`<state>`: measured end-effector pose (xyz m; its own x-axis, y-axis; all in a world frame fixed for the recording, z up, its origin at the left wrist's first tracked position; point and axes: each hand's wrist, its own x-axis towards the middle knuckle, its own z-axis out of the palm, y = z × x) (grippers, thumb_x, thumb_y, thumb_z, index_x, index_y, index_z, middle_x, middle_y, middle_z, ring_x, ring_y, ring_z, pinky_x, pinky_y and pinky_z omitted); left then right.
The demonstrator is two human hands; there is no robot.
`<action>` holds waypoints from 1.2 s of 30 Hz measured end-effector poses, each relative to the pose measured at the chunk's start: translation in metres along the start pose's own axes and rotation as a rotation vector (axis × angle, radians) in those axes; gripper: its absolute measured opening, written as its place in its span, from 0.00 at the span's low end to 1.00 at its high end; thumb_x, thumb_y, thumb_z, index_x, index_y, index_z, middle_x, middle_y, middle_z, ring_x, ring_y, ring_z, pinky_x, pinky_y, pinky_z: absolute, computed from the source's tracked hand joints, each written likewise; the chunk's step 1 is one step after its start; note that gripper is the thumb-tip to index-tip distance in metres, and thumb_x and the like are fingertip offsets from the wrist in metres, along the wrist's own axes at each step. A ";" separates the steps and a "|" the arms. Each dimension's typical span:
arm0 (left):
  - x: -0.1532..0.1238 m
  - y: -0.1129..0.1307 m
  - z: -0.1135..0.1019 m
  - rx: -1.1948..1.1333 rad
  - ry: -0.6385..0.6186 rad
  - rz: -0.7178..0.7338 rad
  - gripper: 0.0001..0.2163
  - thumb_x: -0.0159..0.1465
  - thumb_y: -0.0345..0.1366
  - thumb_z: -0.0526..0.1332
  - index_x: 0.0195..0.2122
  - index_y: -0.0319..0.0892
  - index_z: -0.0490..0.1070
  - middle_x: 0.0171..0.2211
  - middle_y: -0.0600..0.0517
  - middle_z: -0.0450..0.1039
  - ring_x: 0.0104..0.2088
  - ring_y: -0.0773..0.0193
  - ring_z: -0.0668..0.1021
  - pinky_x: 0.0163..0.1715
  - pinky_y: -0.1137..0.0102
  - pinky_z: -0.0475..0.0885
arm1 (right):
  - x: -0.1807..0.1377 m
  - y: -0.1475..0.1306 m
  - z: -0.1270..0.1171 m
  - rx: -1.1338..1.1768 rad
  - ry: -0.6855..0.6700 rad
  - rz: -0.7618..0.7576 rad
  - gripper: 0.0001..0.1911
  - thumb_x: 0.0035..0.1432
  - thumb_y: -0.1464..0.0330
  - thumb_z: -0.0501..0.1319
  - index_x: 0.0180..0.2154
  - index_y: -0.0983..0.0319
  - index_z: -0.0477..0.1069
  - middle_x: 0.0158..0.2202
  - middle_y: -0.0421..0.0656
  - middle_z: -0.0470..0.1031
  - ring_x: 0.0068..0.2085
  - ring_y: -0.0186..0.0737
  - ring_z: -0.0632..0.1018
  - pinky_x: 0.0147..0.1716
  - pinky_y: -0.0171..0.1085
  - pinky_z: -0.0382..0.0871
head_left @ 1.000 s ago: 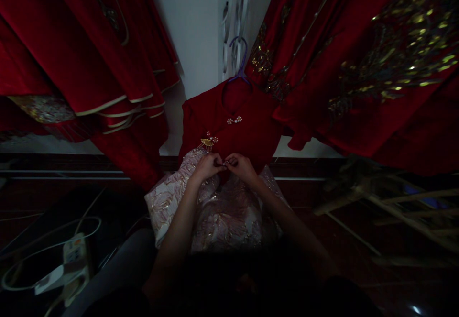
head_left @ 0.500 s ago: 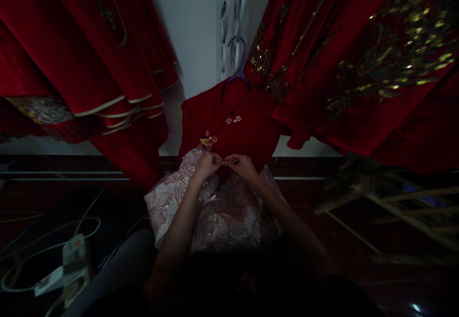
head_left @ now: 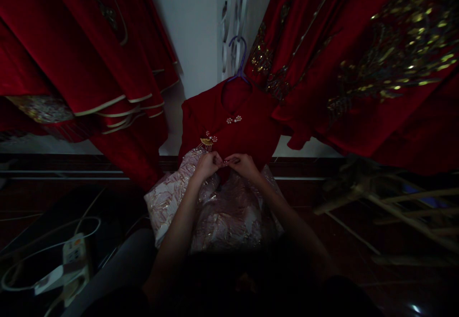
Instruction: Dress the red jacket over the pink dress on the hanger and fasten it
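A red garment hangs in front of me on a purple hanger. Beaded flower-shaped fasteners sit below its neckline, and a gold fan-shaped ornament with dangling strands is on its left side. At its front, the fingertips of my left hand and my right hand almost meet. Both hands are closed in a pinch on a small beaded ornament, mostly covered by the fingers. Beneath my hands and forearms spreads a pale pink, glossy textured fabric.
Red garments hang at the left, and red garments with gold sequins at the right. A white wall stands behind. Lower left is a power strip with cables; a wooden rack-like frame stands on the right.
Hardly anything differs. Both hands keep their pinch at the same place, with only a slight shift of the fingertips.
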<state>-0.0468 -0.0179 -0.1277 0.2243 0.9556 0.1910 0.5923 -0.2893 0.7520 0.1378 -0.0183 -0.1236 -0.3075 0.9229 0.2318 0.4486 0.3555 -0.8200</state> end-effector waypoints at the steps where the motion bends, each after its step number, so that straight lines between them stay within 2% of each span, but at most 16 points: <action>1: 0.000 0.000 0.000 -0.002 0.003 -0.003 0.09 0.54 0.40 0.66 0.29 0.39 0.71 0.27 0.52 0.75 0.28 0.67 0.76 0.29 0.74 0.67 | 0.000 0.000 -0.001 0.012 -0.009 -0.004 0.09 0.53 0.71 0.62 0.37 0.61 0.78 0.33 0.42 0.81 0.34 0.35 0.80 0.36 0.33 0.73; 8: 0.001 0.001 -0.001 -0.001 0.023 -0.013 0.03 0.54 0.32 0.63 0.28 0.38 0.71 0.27 0.52 0.75 0.28 0.68 0.75 0.29 0.75 0.67 | 0.001 0.001 -0.001 0.016 -0.007 0.009 0.09 0.52 0.69 0.64 0.37 0.61 0.78 0.34 0.43 0.81 0.34 0.36 0.80 0.36 0.33 0.73; 13: 0.001 -0.002 0.002 -0.001 -0.025 -0.018 0.05 0.53 0.34 0.64 0.29 0.39 0.72 0.28 0.51 0.76 0.29 0.67 0.77 0.31 0.74 0.69 | 0.000 0.001 0.000 -0.002 -0.008 0.008 0.09 0.52 0.70 0.63 0.37 0.61 0.78 0.33 0.42 0.81 0.34 0.36 0.81 0.36 0.33 0.73; 17: 0.001 0.000 0.004 -0.082 -0.004 -0.057 0.09 0.52 0.33 0.66 0.34 0.38 0.72 0.29 0.50 0.77 0.29 0.66 0.78 0.30 0.74 0.70 | 0.001 0.002 0.000 -0.001 0.002 0.017 0.09 0.51 0.71 0.62 0.37 0.62 0.78 0.33 0.43 0.81 0.33 0.36 0.81 0.36 0.33 0.73; 21: 0.000 0.004 0.001 -0.037 -0.008 -0.024 0.05 0.54 0.32 0.65 0.32 0.38 0.74 0.30 0.50 0.78 0.30 0.66 0.78 0.31 0.74 0.69 | 0.001 0.001 -0.001 0.016 0.000 0.020 0.08 0.52 0.70 0.63 0.36 0.61 0.78 0.33 0.42 0.81 0.33 0.36 0.81 0.36 0.33 0.74; 24: -0.001 0.007 -0.002 -0.028 0.003 -0.025 0.06 0.54 0.35 0.66 0.31 0.38 0.75 0.29 0.50 0.78 0.29 0.66 0.78 0.31 0.74 0.69 | 0.000 -0.001 -0.002 0.029 -0.003 0.026 0.09 0.52 0.69 0.63 0.36 0.61 0.78 0.33 0.43 0.81 0.34 0.36 0.81 0.36 0.33 0.74; 28: 0.001 0.004 0.000 -0.063 0.033 -0.077 0.13 0.50 0.43 0.69 0.29 0.38 0.75 0.27 0.49 0.78 0.28 0.65 0.77 0.29 0.73 0.68 | 0.000 -0.002 -0.003 0.038 -0.002 0.041 0.09 0.52 0.70 0.62 0.37 0.62 0.78 0.33 0.43 0.81 0.34 0.35 0.81 0.36 0.33 0.73; 36: 0.006 -0.015 0.011 -0.311 0.032 -0.198 0.20 0.42 0.47 0.72 0.28 0.36 0.75 0.25 0.49 0.77 0.24 0.67 0.76 0.25 0.74 0.68 | 0.003 0.003 -0.006 0.131 -0.047 0.052 0.10 0.52 0.70 0.63 0.37 0.62 0.78 0.34 0.44 0.81 0.35 0.35 0.81 0.38 0.33 0.74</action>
<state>-0.0456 -0.0083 -0.1444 0.1022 0.9940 0.0386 0.3575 -0.0729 0.9311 0.1433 -0.0139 -0.1220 -0.3266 0.9306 0.1652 0.3528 0.2822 -0.8921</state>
